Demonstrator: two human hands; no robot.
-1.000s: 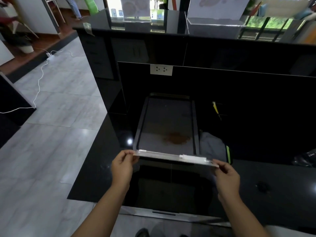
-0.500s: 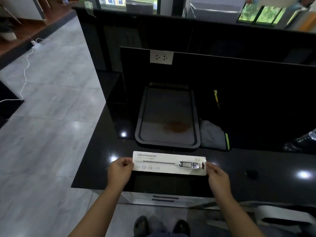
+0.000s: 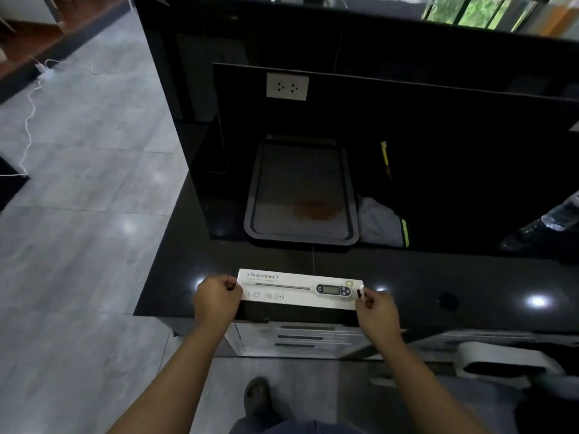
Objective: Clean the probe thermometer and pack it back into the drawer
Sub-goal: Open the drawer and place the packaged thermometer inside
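The probe thermometer lies inside its long white package (image 3: pixel 291 289), held level just above the front of the black counter (image 3: pixel 438 277). Its thin metal probe points left and its dark display head sits at the right end. My left hand (image 3: pixel 217 297) pinches the package's left end. At the other end, my right hand (image 3: pixel 376 311) grips beside the display. Below the counter edge, white drawer fronts (image 3: pixel 300 338) with dark handle slots show; whether any drawer is open I cannot tell.
A dark baking tray (image 3: pixel 250 214) with a brown stain sits behind the package. A grey cloth with a green edge (image 3: pixel 380 222) lies to the tray's right. A yellow-handled tool (image 3: pixel 384 155) and a wall socket (image 3: pixel 287 86) are farther back. Grey tiled floor lies to the left.
The package has come down from edge-on over the tray to flat and face-up at the counter's front. My view has tilted downward, showing the drawer fronts and my foot.
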